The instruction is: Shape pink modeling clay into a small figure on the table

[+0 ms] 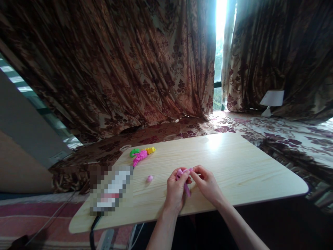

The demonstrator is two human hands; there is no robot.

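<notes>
Over the near part of the table, a soft light-purple strip (187, 189) is pinched between my two hands. My left hand (176, 187) wraps its thumb and fingers round a loop of it, and one end hangs below the fingers. With thumb and forefinger together, my right hand (206, 182) grips the upper end of the same strip. The fingertips of both hands nearly meet and partly hide it. A small pink ball (150, 178) lies on the tabletop to the left of my left hand.
On the pale wooden table (249, 170), a bright pink bundle (140, 157), a green bundle (134, 152) and a yellow bundle (151, 150) lie at the back left. A blurred-out object with a black strap (92, 232) rests at the left edge. A white lamp (272, 99) stands behind, by the curtains.
</notes>
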